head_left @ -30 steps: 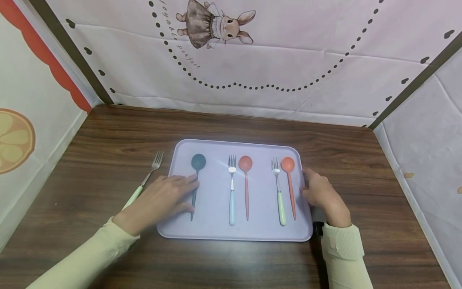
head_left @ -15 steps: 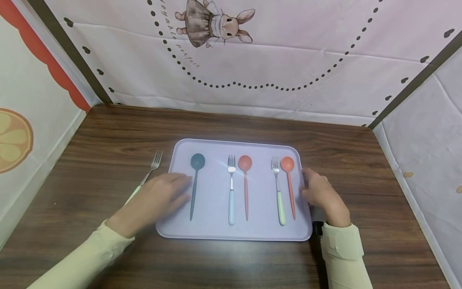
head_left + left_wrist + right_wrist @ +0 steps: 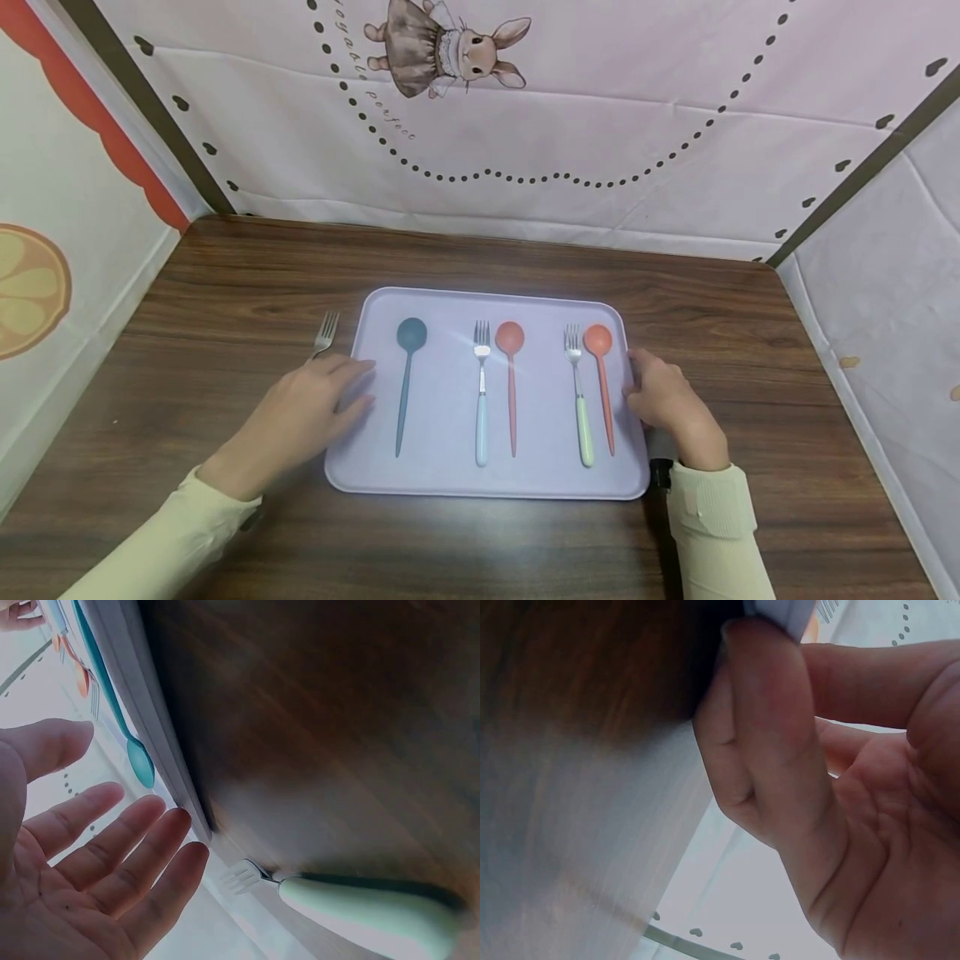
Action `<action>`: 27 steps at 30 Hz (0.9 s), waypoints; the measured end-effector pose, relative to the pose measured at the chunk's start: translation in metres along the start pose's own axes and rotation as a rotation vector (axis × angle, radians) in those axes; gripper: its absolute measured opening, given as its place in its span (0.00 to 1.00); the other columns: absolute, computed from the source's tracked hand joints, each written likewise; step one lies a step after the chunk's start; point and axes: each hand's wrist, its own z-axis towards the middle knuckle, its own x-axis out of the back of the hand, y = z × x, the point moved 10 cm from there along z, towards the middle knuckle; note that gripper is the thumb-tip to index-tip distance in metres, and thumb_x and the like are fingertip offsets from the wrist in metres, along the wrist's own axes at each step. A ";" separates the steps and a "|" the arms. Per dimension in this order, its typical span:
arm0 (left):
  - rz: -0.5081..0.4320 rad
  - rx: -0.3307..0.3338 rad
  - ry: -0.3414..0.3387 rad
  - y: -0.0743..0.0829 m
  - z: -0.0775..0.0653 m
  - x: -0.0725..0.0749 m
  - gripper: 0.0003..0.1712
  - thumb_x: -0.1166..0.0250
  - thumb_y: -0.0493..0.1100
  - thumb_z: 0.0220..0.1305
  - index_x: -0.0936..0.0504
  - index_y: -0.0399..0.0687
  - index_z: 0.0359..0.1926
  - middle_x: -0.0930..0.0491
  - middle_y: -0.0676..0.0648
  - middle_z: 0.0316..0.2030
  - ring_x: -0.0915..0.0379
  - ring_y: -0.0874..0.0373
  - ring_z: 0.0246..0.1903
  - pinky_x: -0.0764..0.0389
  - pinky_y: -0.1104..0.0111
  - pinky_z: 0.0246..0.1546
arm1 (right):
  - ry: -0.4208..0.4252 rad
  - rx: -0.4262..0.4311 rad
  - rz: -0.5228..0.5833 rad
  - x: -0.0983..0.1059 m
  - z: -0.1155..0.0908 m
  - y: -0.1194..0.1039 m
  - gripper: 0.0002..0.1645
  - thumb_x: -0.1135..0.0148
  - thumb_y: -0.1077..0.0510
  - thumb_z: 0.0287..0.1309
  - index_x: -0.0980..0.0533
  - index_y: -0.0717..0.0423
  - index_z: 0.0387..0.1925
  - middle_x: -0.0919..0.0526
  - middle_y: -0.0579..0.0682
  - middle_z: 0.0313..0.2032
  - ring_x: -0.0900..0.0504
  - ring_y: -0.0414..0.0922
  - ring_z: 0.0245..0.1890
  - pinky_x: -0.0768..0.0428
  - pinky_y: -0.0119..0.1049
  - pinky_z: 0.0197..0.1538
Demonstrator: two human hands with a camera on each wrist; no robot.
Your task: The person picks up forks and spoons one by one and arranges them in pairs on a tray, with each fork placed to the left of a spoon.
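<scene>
My left hand [image 3: 288, 421] hovers by the left rim of the lilac tray [image 3: 450, 400], fingers spread and holding nothing. In the left wrist view its palm faces the tray's side. A teal spoon [image 3: 412, 335] lies on the tray just right of its fingertips. Left of the tray, a fork [image 3: 325, 333] rests on the table, partly hidden by this hand in the head view; its pale green handle [image 3: 360, 913] shows in the left wrist view. My right hand [image 3: 675, 404] grips the tray's right rim, fingers curled at the edge [image 3: 776, 697].
On the tray lie a blue-handled fork [image 3: 482, 425] beside a pink spoon [image 3: 510, 337], and a green-handled fork [image 3: 585, 433] beside an orange spoon [image 3: 598, 340]. The dark wood table [image 3: 480, 542] meets printed cloth walls [image 3: 600, 125] at the back and sides.
My left hand has drawn back leftward from the teal spoon to beyond the tray's left rim, covering more of the loose fork. The right hand stays at the tray's rim.
</scene>
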 end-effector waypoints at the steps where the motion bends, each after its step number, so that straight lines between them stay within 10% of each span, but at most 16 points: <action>1: 0.002 0.005 -0.005 -0.001 -0.001 0.000 0.23 0.33 0.47 0.53 0.21 0.41 0.49 0.21 0.40 0.42 0.25 0.49 0.40 0.20 0.52 0.38 | -0.002 -0.004 0.002 0.000 0.000 0.000 0.34 0.47 0.67 0.53 0.42 0.68 0.63 0.26 0.70 0.46 0.23 0.53 0.33 0.18 0.43 0.29; 27: 0.007 0.142 -0.043 -0.024 -0.012 0.010 0.26 0.32 0.45 0.52 0.24 0.40 0.52 0.20 0.36 0.41 0.25 0.42 0.39 0.22 0.44 0.36 | -0.003 -0.005 -0.002 -0.001 0.001 0.003 0.35 0.47 0.68 0.53 0.43 0.68 0.63 0.26 0.71 0.44 0.23 0.53 0.32 0.18 0.42 0.27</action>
